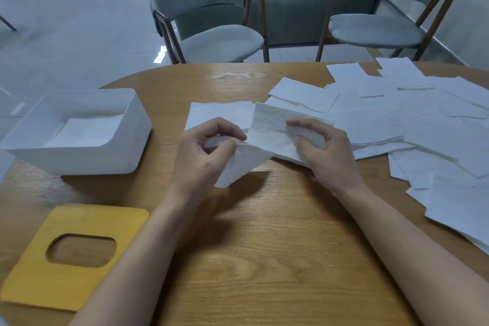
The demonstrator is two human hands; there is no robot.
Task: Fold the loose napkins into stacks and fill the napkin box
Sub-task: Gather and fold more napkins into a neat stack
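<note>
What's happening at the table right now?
A person is working a single napkin at the middle of the table, with the left hand and the right hand each pinching it. The white box at the left stands open with some napkins lying flat inside. Its yellow lid lies on the table nearer the person. A wide spread of loose napkins covers the right side.

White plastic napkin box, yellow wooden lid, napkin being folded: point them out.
White plastic napkin box (139, 130): head view, right wall.
Yellow wooden lid (87, 219): head view, above slot.
Napkin being folded (267, 130): head view, creased middle.
</note>
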